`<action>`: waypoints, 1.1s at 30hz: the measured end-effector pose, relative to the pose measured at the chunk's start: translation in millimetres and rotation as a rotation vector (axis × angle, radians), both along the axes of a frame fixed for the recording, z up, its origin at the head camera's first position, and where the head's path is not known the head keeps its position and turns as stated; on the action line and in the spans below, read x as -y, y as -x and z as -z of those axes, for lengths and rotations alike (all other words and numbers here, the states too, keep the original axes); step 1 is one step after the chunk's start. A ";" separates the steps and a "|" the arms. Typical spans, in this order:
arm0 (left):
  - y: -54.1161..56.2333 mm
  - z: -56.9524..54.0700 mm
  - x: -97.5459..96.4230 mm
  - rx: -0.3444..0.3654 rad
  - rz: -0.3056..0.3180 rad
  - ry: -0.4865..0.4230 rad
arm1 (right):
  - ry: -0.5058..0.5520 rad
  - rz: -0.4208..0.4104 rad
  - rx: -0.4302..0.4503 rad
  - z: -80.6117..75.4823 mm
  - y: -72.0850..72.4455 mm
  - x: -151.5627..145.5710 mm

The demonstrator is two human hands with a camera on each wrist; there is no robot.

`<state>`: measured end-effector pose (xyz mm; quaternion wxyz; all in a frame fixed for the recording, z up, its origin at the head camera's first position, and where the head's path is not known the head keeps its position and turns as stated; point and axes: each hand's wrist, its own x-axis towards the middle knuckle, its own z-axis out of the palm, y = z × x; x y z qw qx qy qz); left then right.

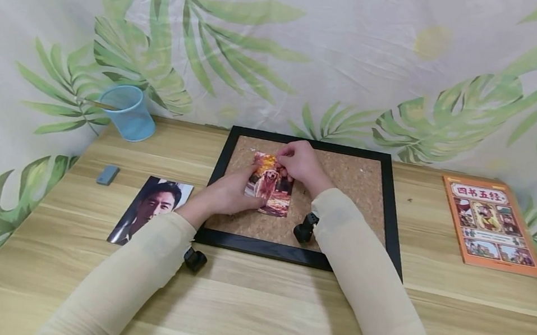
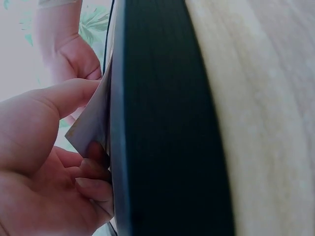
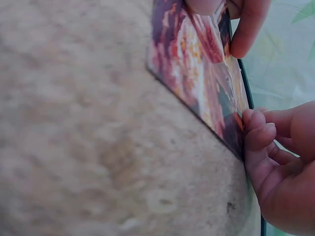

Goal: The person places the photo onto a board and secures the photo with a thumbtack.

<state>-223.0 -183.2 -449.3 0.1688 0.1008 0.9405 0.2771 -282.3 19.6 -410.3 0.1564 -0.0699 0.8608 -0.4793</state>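
You appear to be at the step of setting the dog photo (image 1: 268, 185) in place and fixing it to the cork board (image 1: 368, 183), where it lies at nine o'clock from the board's centre. Your left hand (image 1: 231, 190) grips the photo from its eight o'clock side, thumb near the lower edge, fingers along the left edge. Your right hand (image 1: 303, 165) pinches the photo's one o'clock corner, fingertips together; whether a pin also sits between them, I cannot tell.

The next move, I judge, calls for you to hold the photo square with the left hand while the right fingertips press that corner against the cork; too much squeeze from the left could bow the print.

From the head view the photo looks nearly flat. The left wrist view shows you otherwise: a corner curls up off the board, baring its pale back. The right wrist view gives you the contact of the right fingertips at the corner, close up. Only the head view shows the portrait photo (image 1: 154, 203), outside the black frame (image 1: 263, 246) at half past eight.
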 end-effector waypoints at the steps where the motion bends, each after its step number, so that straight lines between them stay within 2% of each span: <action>1: 0.1 0.5 -0.1 -0.002 -0.001 0.000 | -0.010 0.002 0.011 -0.6 1.4 1.3; 7: -1.5 -0.7 -2.2 -0.021 0.000 -0.002 | -0.104 -0.002 0.049 -5.1 7.9 8.2; 15: -5.4 -6.3 -4.5 0.000 -0.021 0.000 | -0.252 0.038 0.051 -11.3 12.4 15.5; 22: -3.8 -3.1 -3.6 -0.007 -0.023 0.013 | -0.202 0.058 0.132 -12.9 13.7 11.4; 28: -3.2 0.8 -1.8 -0.033 -0.016 0.009 | -0.135 0.059 0.158 -11.8 13.6 8.1; 33: -8.4 -0.3 -1.6 -0.068 -0.015 0.028 | -0.176 0.091 0.162 -10.6 13.4 7.9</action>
